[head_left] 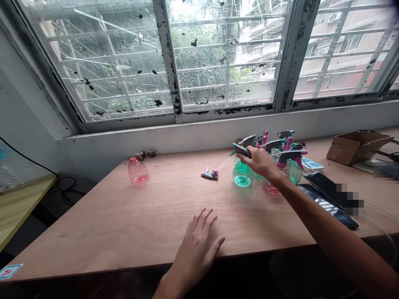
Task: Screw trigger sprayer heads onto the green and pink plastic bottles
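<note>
Green spray bottle (242, 173) — one in right grip (261, 161) — one loose sprayer (210, 176)

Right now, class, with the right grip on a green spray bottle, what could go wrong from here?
The right grip is on the green spray bottle, close to other spray bottles; a sideways pull might topple one. A toppled bottle could land on the nearby phones. The tube of the loose spray head points toward that bottle and might snag.
</note>
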`<state>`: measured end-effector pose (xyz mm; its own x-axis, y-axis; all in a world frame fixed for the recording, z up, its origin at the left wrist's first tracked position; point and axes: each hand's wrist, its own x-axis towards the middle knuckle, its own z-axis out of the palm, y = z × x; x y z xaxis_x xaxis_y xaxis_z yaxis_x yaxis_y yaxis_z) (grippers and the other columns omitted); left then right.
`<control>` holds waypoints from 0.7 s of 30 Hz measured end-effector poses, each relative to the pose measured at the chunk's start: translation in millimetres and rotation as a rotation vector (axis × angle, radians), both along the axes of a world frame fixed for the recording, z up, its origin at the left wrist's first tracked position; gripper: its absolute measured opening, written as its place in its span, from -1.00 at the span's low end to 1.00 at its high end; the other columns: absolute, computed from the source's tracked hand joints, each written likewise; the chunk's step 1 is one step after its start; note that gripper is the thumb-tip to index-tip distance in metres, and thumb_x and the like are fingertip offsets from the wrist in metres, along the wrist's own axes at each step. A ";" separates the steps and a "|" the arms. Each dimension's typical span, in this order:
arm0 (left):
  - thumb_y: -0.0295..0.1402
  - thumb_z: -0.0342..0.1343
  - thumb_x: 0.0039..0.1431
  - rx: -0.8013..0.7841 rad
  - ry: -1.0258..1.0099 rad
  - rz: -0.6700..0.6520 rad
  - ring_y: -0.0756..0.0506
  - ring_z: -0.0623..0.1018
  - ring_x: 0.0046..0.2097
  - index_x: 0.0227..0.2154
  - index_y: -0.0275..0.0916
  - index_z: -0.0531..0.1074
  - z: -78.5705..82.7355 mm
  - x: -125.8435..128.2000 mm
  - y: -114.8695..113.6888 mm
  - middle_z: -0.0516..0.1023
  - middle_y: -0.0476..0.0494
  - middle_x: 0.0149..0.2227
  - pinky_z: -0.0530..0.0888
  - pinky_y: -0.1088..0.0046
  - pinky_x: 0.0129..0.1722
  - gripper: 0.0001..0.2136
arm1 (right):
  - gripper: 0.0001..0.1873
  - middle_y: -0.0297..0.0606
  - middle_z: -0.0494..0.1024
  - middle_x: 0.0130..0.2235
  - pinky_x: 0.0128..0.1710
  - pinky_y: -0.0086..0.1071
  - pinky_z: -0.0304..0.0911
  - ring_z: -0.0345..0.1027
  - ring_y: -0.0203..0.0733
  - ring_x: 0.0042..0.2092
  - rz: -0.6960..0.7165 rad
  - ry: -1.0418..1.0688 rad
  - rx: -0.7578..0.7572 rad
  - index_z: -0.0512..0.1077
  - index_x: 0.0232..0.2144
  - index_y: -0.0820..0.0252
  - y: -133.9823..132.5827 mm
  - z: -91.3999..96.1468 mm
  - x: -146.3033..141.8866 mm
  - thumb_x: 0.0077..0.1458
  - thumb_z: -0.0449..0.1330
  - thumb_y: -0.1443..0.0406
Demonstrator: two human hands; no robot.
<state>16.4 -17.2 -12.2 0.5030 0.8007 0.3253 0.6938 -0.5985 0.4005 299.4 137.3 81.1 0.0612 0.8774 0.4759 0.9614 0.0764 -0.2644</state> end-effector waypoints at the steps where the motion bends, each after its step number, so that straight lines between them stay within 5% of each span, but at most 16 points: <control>1: -0.28 0.04 0.34 0.011 0.012 -0.002 -0.28 0.16 0.38 0.22 -0.12 0.20 -0.3 0.4 -0.1 0.27 -0.21 0.32 0.22 -0.04 0.32 -0.58 | -0.59 -0.02 0.61 -0.34 -0.47 -0.36 0.07 0.50 0.07 -0.30 -0.030 -0.005 -0.001 0.44 -0.27 0.23 7.7 -1.2 1.0 0.28 0.08 -0.01; 6: -0.25 0.06 0.33 -0.005 0.031 0.001 -0.31 0.23 0.35 0.28 -0.16 0.09 -2.8 2.1 -3.5 0.28 -0.30 0.31 0.23 -0.10 0.31 -0.49 | -0.50 0.14 0.61 -0.23 -0.31 -0.23 0.25 0.52 0.23 -0.17 -0.141 -0.052 -0.010 0.40 -0.10 0.33 25.3 -7.1 -0.7 0.33 -0.02 -0.01; 11: -0.18 0.06 0.34 -0.059 -0.030 -0.017 -0.25 0.44 0.23 0.33 -0.10 -0.03 14.8 -10.3 5.0 0.32 -0.29 0.28 0.45 0.09 0.18 -0.41 | -0.39 0.18 0.52 -0.05 -0.31 -0.15 0.36 0.49 0.24 -0.11 -0.170 -0.110 0.021 0.25 0.11 0.35 -0.1 -7.1 -16.8 0.33 -0.06 -0.06; 13: -0.17 0.08 0.32 0.081 0.030 0.027 -0.28 0.36 0.29 0.29 -0.07 0.11 36.1 -28.1 27.0 0.27 -0.25 0.32 0.39 0.04 0.22 -0.47 | -0.35 0.26 0.41 0.07 -0.36 -0.12 0.41 0.41 0.31 -0.01 -0.172 -0.168 0.090 0.15 0.21 0.37 -18.9 -5.7 -26.4 0.33 -0.06 -0.03; 17: -0.19 0.22 0.22 0.346 0.044 0.381 -0.38 0.22 0.34 0.19 -0.22 0.28 98.2 -88.7 106.5 0.01 -0.34 0.41 0.28 -0.09 0.25 -0.47 | -0.34 0.22 0.14 0.30 -0.22 -0.07 0.48 0.14 0.31 0.21 0.057 -0.238 0.214 0.02 0.31 0.30 -46.0 -7.0 -53.4 0.33 0.03 0.06; 19: -0.25 0.26 0.20 0.382 -0.003 0.549 -0.43 0.23 0.31 0.17 -0.34 0.29 126.7 -123.3 149.0 0.10 -0.45 0.35 0.24 -0.18 0.23 -0.47 | -0.32 0.19 0.07 0.34 -0.10 -0.07 0.45 0.08 0.27 0.26 0.224 -0.251 0.162 -0.02 0.33 0.32 -46.5 -13.8 -71.1 0.33 0.05 0.11; 21: -0.29 0.15 0.30 0.385 -0.058 0.682 -0.28 0.46 0.13 0.13 -0.24 0.34 142.8 -152.8 181.1 0.37 -0.26 0.20 0.44 -0.03 0.08 -0.63 | -0.36 0.17 0.09 0.34 -0.01 -0.08 0.40 0.09 0.22 0.25 0.348 -0.274 0.052 0.00 0.33 0.33 -37.6 -25.2 -89.1 0.33 0.06 0.18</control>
<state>-136.4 163.9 130.6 -0.0850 0.7521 0.6535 0.9424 -0.1522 0.2977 210.3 99.7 56.0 -0.3683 0.7978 0.4774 0.9100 0.4144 0.0095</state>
